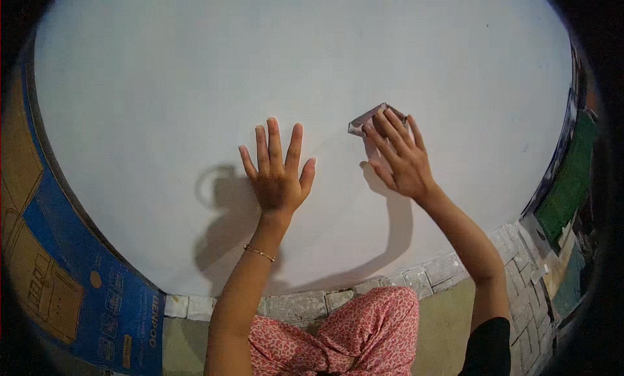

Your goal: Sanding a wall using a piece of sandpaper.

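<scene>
A broad, smooth white surface (pixel 416 51) fills most of the view in front of me. On the left, my left hand (pixel 279 181) is spread out against it, fingers apart, holding nothing. My right hand (pixel 401 156) lies further right, with its fingertips pressing a small folded piece of greyish sheet (pixel 366 121) to the white surface. The sheet's material is unclear. Its pointed upper and left edges stick out past my fingers, which hide the rest. Shadows of both hands fall on the white surface.
Whitish bricks (pixel 296 307) run along the white surface's lower edge. A blue and brown printed cardboard box (pixel 84 272) stands at the left. Green material (pixel 564 181) and other clutter are at the right. My legs in pink patterned trousers (pixel 370 324) are below.
</scene>
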{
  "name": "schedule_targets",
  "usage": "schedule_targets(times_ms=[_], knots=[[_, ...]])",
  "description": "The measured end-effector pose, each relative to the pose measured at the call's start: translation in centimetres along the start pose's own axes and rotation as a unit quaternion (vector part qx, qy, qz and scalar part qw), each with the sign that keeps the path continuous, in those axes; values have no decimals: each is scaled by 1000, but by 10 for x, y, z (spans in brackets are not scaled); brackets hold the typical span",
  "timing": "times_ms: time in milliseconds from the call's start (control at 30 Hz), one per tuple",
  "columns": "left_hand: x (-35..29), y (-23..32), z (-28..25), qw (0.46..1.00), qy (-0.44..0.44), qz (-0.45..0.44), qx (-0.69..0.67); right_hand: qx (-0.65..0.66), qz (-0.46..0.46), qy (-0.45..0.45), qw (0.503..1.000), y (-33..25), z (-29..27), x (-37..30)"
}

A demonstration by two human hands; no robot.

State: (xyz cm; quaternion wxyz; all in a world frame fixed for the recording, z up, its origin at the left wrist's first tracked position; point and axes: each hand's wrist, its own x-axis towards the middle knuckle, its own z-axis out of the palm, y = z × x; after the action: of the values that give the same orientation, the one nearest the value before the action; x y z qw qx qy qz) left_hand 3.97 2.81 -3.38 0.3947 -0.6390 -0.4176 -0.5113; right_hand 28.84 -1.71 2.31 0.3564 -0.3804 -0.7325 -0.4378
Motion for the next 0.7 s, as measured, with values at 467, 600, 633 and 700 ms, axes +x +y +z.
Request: schedule_targets(times_ms=[467, 600, 633, 700], knots=[[0, 1, -1, 1000, 0, -7, -15, -51, -45, 62, 996, 48, -6, 40], [-4, 0, 0, 1000, 5, -11, -17, -81, -210, -80, 971, 25, 1, 45], [-5, 2, 1, 1000, -2, -13, -19, -80, -213, -82, 970, 26, -1, 53], [-9, 2, 4, 1000, 0, -14, -18, -129, -194, -56, 971, 30, -2, 73]])
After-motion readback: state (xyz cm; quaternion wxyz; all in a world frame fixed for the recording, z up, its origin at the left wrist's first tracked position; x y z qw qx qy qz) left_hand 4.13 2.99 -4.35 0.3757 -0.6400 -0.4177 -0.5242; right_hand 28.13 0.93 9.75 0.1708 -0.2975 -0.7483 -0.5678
